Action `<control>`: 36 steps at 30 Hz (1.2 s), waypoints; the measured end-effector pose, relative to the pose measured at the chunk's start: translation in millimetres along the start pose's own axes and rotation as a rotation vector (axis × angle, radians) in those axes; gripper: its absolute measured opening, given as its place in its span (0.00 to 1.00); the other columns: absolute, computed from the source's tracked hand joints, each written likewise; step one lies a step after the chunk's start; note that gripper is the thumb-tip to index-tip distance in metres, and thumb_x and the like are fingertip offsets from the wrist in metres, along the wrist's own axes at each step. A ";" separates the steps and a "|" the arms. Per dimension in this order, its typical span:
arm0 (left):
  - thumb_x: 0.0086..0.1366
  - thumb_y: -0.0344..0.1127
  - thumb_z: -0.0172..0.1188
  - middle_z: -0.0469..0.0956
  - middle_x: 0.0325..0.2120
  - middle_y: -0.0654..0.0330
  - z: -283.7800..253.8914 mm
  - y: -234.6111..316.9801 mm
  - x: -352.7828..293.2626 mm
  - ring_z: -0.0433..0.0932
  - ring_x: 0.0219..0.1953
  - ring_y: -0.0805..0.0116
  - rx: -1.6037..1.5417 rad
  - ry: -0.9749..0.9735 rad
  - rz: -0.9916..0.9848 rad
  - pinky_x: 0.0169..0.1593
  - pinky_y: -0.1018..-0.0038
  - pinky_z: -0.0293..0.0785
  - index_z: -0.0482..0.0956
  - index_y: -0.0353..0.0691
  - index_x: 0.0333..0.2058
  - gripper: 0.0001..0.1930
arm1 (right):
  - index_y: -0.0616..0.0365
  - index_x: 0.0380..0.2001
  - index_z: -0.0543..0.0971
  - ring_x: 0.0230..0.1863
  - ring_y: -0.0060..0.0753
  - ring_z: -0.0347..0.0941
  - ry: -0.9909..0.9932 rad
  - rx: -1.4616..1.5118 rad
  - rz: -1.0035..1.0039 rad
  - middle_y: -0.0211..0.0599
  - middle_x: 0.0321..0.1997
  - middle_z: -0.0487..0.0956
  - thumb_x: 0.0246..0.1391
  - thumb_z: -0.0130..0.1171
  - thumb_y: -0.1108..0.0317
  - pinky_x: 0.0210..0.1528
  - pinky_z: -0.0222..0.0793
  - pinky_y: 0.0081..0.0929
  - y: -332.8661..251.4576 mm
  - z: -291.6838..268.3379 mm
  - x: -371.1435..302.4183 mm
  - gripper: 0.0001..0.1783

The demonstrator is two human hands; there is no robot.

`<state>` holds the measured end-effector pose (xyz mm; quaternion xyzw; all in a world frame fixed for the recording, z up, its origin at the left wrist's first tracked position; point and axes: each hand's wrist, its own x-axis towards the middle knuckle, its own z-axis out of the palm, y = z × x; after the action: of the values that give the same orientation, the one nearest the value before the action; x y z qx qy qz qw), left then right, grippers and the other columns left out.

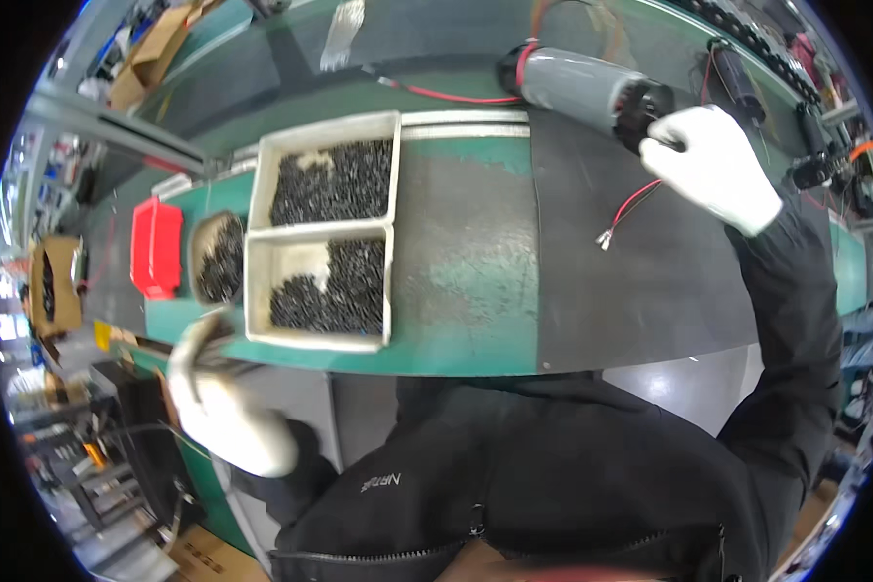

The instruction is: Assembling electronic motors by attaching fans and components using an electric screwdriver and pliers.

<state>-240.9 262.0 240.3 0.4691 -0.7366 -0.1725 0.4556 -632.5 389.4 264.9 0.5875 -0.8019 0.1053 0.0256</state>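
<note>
The right hand (716, 167), in a white glove, is at the right end of a grey metal cylinder (577, 85), its fingers bent at the ribbed black end cap (640, 109); whether they are clamped on it or only resting there, I cannot tell. The cylinder lies on its side in the upper right of the work area, above the flat black mat (640, 301). A thin red lead (451, 95) runs leftward from its far end, and a red-and-black wire pair (630, 202) with small white connectors (604, 240) lies on the mat near the right hand. The left hand (225, 412), also white-gloved, is blurred at the bench's near edge, just below a shallow oval bowl (207, 236) of small black pieces; whether its fingers are together, apart or closed on a piece cannot be determined. Beside the bowl stand a far white rectangular tray (262, 184) and a near white rectangular tray (315, 341), both holding similar pieces. In my judgement, good handling calls for the right hand to steady the cylinder by its cap against rolling, without pulling on the wires. The connectors are best kept out from under the cylinder. Any piece taken should be lifted singly, without dragging neighbours over the rim.
</note>
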 end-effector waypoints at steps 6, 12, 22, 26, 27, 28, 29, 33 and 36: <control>0.59 0.53 0.56 0.68 0.55 0.45 238.1 80.0 -26.8 0.66 0.58 0.49 0.234 -0.369 0.554 0.60 0.58 0.61 0.68 0.31 0.55 0.34 | 0.64 0.14 0.69 0.15 0.19 0.57 -0.084 0.311 0.328 0.31 0.10 0.60 0.46 0.53 0.63 0.20 0.52 0.25 33.7 -4.0 -27.2 0.16; 0.56 0.58 0.51 0.75 0.42 0.54 314.8 71.8 -10.0 0.71 0.49 0.56 0.329 -0.595 0.679 0.54 0.62 0.60 0.78 0.41 0.43 0.27 | 0.63 0.16 0.70 0.15 0.22 0.57 0.009 0.325 0.263 0.35 0.11 0.61 0.49 0.53 0.62 0.20 0.53 0.26 8.3 -4.3 -17.8 0.16; 0.51 0.36 0.56 0.77 0.19 0.60 249.4 105.6 -239.0 0.76 0.22 0.61 -0.881 -1.135 1.461 0.28 0.66 0.72 0.82 0.44 0.23 0.07 | 0.56 0.18 0.75 0.20 0.44 0.70 0.150 0.280 0.138 0.41 0.15 0.69 0.48 0.60 0.64 0.24 0.64 0.36 -61.5 61.5 -74.7 0.11; 0.52 0.30 0.54 0.78 0.20 0.56 163.9 107.8 -182.1 0.75 0.22 0.57 -0.395 -1.112 1.146 0.27 0.61 0.69 0.80 0.39 0.27 0.07 | 0.58 0.20 0.75 0.21 0.46 0.70 0.086 0.341 0.238 0.43 0.19 0.69 0.49 0.60 0.65 0.25 0.64 0.38 -69.5 99.6 -98.1 0.10; 0.52 0.31 0.55 0.76 0.19 0.57 150.1 108.5 -159.5 0.75 0.20 0.58 -0.334 -1.329 1.017 0.28 0.63 0.70 0.78 0.36 0.25 0.06 | 0.58 0.21 0.75 0.21 0.47 0.69 0.182 0.364 0.269 0.45 0.20 0.70 0.49 0.61 0.66 0.26 0.64 0.38 -71.5 105.6 -103.3 0.09; 0.53 0.33 0.57 0.75 0.20 0.62 151.6 72.0 -180.2 0.76 0.23 0.61 -0.362 -1.566 0.496 0.30 0.68 0.72 0.77 0.37 0.24 0.05 | 0.59 0.23 0.76 0.22 0.47 0.70 0.042 0.399 0.312 0.46 0.22 0.70 0.49 0.61 0.68 0.27 0.64 0.37 -76.6 100.2 -102.5 0.07; 0.53 0.31 0.58 0.75 0.21 0.60 138.0 84.2 -95.0 0.75 0.23 0.61 -0.319 -1.431 0.670 0.30 0.68 0.73 0.76 0.38 0.25 0.04 | 0.59 0.24 0.77 0.23 0.47 0.70 0.063 0.429 0.348 0.46 0.23 0.70 0.49 0.60 0.68 0.27 0.64 0.36 -75.1 110.3 -108.0 0.06; 0.58 0.36 0.58 0.80 0.31 0.50 136.7 -6.0 78.2 0.80 0.36 0.54 0.492 -0.618 0.735 0.38 0.66 0.75 0.79 0.34 0.37 0.12 | 0.62 0.41 0.79 0.29 0.36 0.76 -0.189 0.788 0.430 0.47 0.35 0.75 0.50 0.57 0.71 0.33 0.70 0.28 -70.4 84.7 -103.2 0.14; 0.59 0.38 0.58 0.80 0.35 0.49 154.9 -66.3 137.0 0.78 0.41 0.51 0.724 -0.663 0.301 0.45 0.64 0.73 0.80 0.39 0.41 0.14 | 0.65 0.52 0.73 0.34 0.31 0.78 -0.249 0.833 0.213 0.47 0.42 0.78 0.49 0.50 0.72 0.37 0.73 0.25 -16.3 36.0 -122.4 0.25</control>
<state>-354.4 85.7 183.5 0.4055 -0.9135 0.0216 0.0258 -576.3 492.2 211.8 0.4699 -0.7441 0.3500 -0.3209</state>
